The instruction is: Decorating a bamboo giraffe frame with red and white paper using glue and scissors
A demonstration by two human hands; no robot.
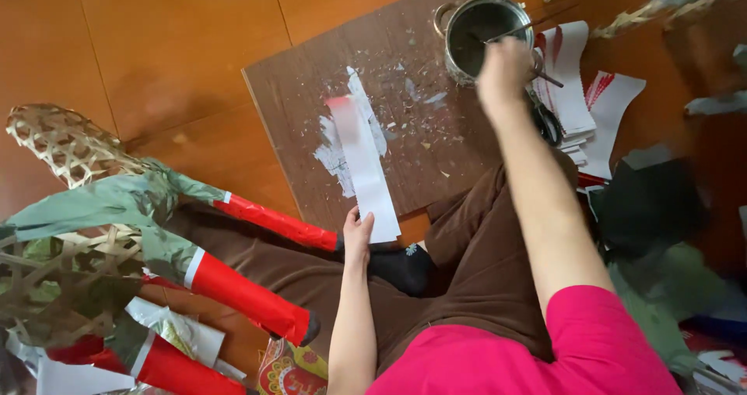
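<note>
A long white paper strip (364, 161) lies across a dark brown board (303, 107) smeared with white paste. My left hand (357, 235) pinches the strip's near end at the board's front edge. My right hand (504, 66) reaches out over a small metal pot (475, 21) at the board's far right corner and grips a thin brush handle (510, 31) that dips into the pot. I sit on the floor in brown trousers and a pink top.
A woven bamboo frame (66, 142) partly covered in green and red paper (241, 290) lies at the left. A stack of white and red paper sheets (580, 103) and black scissors (547, 122) sit to the right of the board. Green paper scraps (669, 309) lie at lower right.
</note>
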